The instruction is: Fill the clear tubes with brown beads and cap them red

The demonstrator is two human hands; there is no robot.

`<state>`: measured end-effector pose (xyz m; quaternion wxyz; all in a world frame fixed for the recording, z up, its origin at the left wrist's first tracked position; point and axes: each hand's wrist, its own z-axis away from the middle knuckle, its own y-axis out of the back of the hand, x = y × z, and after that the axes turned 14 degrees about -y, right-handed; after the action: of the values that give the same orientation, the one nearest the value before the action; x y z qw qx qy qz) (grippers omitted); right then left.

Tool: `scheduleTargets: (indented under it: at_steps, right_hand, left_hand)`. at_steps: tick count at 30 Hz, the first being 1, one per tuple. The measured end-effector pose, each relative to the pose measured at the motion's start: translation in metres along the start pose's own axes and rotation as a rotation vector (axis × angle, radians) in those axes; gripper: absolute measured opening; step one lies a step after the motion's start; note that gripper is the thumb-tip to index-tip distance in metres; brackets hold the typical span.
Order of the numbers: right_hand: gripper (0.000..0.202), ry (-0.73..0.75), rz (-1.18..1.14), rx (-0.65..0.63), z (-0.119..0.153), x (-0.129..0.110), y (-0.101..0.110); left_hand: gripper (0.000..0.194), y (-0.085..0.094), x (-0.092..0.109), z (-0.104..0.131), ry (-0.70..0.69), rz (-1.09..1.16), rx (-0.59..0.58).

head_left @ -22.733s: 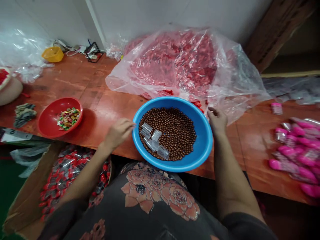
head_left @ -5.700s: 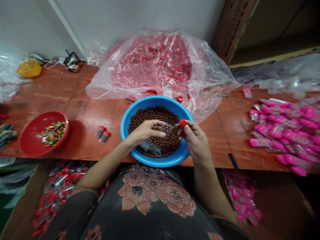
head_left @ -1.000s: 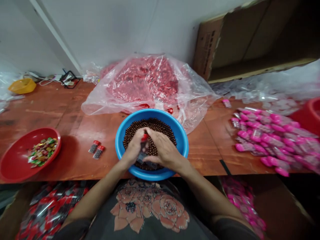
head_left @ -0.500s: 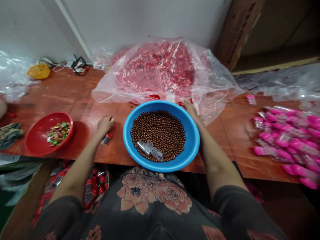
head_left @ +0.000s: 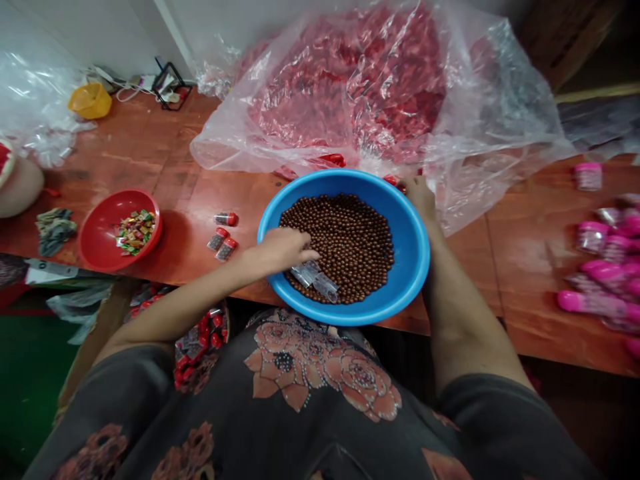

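Note:
A blue bowl (head_left: 345, 319) full of round brown balls (head_left: 345, 233) stands before me. Clear plastic tubes (head_left: 315, 281) lie on the balls near the bowl's front left. Over them reaches my left hand (head_left: 287, 250), thumb and fingers slightly apart, with nothing visible in it. My right hand (head_left: 421, 197) is behind the bowl's right rim, at the mouth of a clear plastic bag (head_left: 465, 147) of red pieces. Small red caps (head_left: 393, 180) lie beside its fingers, which are partly hidden and blurred. Three red-capped small tubes (head_left: 223, 243) rest left of the bowl.
A red bowl (head_left: 155, 233) of wrapped candies sits at the left, near a crumpled cloth (head_left: 56, 230) and a yellow basket (head_left: 90, 100). Pink-capped tubes (head_left: 600, 267) are piled at the right. Below the table edge is a box of red-capped tubes (head_left: 203, 340).
My left hand has moved right, from the table by the red-capped tubes to above the clear tubes in the blue bowl. My right hand stays by the bag. The view has shifted.

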<state>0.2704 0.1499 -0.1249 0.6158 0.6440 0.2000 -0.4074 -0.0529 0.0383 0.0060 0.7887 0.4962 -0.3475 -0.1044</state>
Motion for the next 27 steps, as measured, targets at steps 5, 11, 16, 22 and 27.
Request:
scheduleTargets:
  at_steps: [5, 11, 16, 22, 27]
  right_hand:
    - [0.021, -0.186, -0.258, 0.176, 0.019, 0.002, 0.01]
    - [0.027, -0.258, -0.623, 0.35, 0.075, 0.018, 0.043]
    - [0.03, -0.291, -0.931, 0.368, 0.153, 0.034, 0.066]
    - [0.018, -0.397, -1.143, 0.32, 0.204, 0.046, 0.056]
    - [0.033, -0.368, -1.236, 0.211, 0.212, 0.036, 0.052]
  left_hand:
    - [0.016, -0.031, 0.015, -0.036, 0.099, 0.053, -0.235]
    - [0.028, -0.033, 0.011, -0.062, 0.077, 0.06, -0.248]
    - [0.045, -0.033, 0.01, -0.057, 0.086, 0.045, -0.356]
    - [0.031, -0.028, -0.015, -0.083, 0.102, 0.102, -0.012]
    - [0.02, -0.028, -0.025, -0.119, 0.094, 0.213, 0.071]
